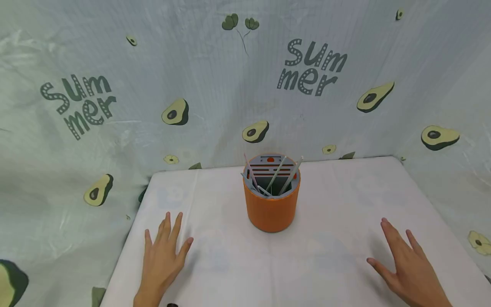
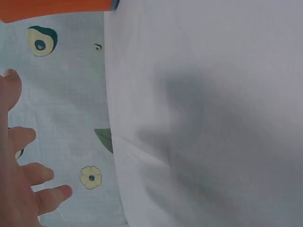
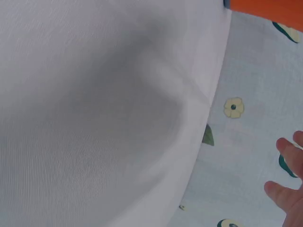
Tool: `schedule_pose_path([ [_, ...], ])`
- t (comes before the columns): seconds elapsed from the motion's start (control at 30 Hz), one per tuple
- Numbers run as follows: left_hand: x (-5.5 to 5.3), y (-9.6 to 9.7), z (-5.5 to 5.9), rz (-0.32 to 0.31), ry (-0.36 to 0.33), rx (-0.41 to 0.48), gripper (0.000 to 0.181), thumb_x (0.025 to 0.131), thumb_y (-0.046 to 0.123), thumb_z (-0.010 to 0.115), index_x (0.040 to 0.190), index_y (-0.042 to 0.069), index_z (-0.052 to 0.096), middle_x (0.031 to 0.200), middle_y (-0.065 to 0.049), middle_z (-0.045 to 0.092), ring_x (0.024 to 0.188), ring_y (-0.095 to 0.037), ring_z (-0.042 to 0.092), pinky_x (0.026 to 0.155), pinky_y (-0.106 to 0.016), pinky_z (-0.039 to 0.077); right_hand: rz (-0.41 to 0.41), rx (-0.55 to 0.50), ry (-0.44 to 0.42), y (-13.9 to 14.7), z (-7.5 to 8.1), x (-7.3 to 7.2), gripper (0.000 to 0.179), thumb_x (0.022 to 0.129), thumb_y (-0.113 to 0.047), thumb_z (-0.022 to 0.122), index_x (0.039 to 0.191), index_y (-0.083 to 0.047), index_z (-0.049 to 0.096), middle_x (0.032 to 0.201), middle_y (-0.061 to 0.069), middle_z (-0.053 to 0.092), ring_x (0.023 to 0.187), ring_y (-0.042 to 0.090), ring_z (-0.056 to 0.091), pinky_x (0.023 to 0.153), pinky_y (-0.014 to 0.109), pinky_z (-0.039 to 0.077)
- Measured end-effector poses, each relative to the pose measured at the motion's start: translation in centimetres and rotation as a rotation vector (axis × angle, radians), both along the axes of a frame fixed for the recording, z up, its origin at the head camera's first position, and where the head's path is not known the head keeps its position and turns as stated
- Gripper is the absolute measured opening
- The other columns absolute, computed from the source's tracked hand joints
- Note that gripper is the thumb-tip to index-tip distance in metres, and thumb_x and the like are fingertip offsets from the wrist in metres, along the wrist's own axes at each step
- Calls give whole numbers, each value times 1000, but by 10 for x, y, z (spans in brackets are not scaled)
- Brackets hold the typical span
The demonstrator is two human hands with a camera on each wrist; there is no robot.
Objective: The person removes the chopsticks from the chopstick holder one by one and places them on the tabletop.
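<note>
An orange round holder (image 1: 271, 213) with a grey slotted top stands upright at the middle of the white table. Several thin sticks (image 1: 276, 175), pale and pinkish, lean in its front opening; their exact kind I cannot tell. To the left of the holder, my left hand (image 1: 163, 258) hovers over the table with fingers spread and holds nothing. My right hand (image 1: 408, 266) is off to the right, fingers also spread and nothing in them. Both hands are apart from the holder. Each wrist view shows fingertips and only an edge of the orange holder (image 2: 57, 8).
The white-covered table (image 1: 326, 204) ends at a back edge against a hanging pale cloth (image 1: 215, 76) printed with avocados and the word "summer". A small dark object (image 1: 172, 305) shows at the bottom edge near my left wrist, mostly cut off.
</note>
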State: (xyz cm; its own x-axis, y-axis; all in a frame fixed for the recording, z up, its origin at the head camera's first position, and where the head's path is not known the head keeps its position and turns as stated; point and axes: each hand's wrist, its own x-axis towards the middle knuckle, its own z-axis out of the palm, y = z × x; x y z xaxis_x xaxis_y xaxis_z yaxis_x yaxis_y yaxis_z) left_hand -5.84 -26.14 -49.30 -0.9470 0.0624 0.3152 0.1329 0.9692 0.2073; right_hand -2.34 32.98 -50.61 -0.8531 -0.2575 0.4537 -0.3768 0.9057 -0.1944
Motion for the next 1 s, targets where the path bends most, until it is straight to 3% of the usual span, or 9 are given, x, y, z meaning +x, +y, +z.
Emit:
schedule_pose_path([
  [0.17, -8, 18, 3, 7, 187, 171, 58, 99, 31, 71, 153, 23, 54, 152, -22, 56, 133, -44, 59, 110, -81, 35, 44, -120, 140, -12, 4, -6, 95, 98, -74, 48, 158, -1, 41, 158, 15, 52, 146, -23, 22, 134, 24, 14],
  [0.33, -17, 38, 9, 1, 268, 365, 45, 99, 18, 71, 143, 22, 65, 140, -13, 69, 126, -39, 67, 108, -74, 44, 49, -226, 252, -27, 5, -8, 83, 100, -68, 52, 147, 0, 57, 147, 11, 64, 144, -17, 37, 129, 16, 24],
  [0.47, -21, 50, 17, -8, 225, 477, 41, 101, 20, 69, 142, 23, 66, 140, -6, 69, 129, -32, 66, 108, -56, 51, 121, -321, 372, -41, 11, -14, 69, 102, -56, 60, 133, 5, 67, 133, 14, 72, 137, -5, 52, 125, 17, 33],
  [0.63, -26, 64, 31, 2, 98, 615, 38, 103, 31, 67, 141, 28, 67, 142, 4, 68, 135, -21, 63, 112, -44, 50, 190, -409, 499, -61, 24, -22, 58, 103, -45, 63, 119, 10, 72, 115, 19, 77, 119, 12, 66, 118, 15, 42],
  [0.77, -32, 75, 43, -6, 23, 788, 35, 104, 34, 65, 138, 28, 69, 140, 4, 69, 135, -17, 63, 114, -48, 51, 196, -447, 520, -73, 31, -28, 56, 104, -43, 63, 117, 10, 72, 108, 22, 76, 113, 13, 66, 114, 11, 43],
  [0.9, -43, 89, 54, -31, -25, 934, 32, 105, 29, 64, 136, 21, 71, 137, 1, 72, 130, -20, 66, 107, -51, 55, 202, -484, 532, -83, 32, -36, 52, 105, -39, 63, 116, 11, 72, 106, 23, 76, 108, 17, 68, 111, 10, 45],
  [1.0, -50, 100, 61, -36, -55, 995, 32, 106, 26, 64, 135, 18, 71, 133, -2, 73, 125, -21, 68, 97, -42, 62, 201, -522, 527, -91, 33, -43, 49, 105, -35, 63, 117, 12, 71, 108, 23, 76, 110, 15, 69, 110, 10, 46],
])
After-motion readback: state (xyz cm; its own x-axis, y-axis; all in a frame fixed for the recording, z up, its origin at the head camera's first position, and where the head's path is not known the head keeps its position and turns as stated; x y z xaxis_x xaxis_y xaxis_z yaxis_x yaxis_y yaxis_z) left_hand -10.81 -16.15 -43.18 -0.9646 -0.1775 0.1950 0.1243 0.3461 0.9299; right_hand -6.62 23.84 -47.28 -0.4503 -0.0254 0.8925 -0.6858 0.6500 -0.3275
